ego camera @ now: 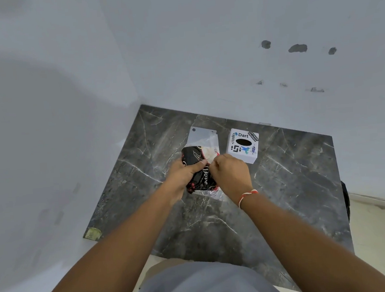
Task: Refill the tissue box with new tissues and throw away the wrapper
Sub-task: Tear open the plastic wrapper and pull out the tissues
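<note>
We pinch the soft, light, slippery black plastic tissue pack (199, 168) at its top seam: left hand (184, 174) grip clamps it, right hand (229, 174) grip pinches the film.

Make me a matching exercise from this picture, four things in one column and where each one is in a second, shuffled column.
Things:
1. white cube tissue box with stickers
2. black printed plastic tissue pack
3. red and white thread bracelet
4. flat white panel

Places:
A. around the right wrist
B. gripped by left hand and right hand
C. lying beyond the pack, near the wall
D. standing right of the pack

Pairs: 1-D, 2-B, 3-A, 4-C
</note>
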